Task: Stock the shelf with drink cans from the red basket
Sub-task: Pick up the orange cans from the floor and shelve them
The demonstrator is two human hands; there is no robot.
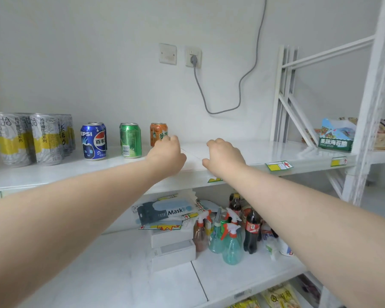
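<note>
Left hand (168,155) beside orange can (157,133), right hand (223,157) empty

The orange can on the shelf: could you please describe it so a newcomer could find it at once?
Look at the white upper shelf below the wall socket. A row of upright cans runs along it from the left; the orange can is the rightmost, beside the green can. It alone is orange, and the left hand partly covers it.
</note>
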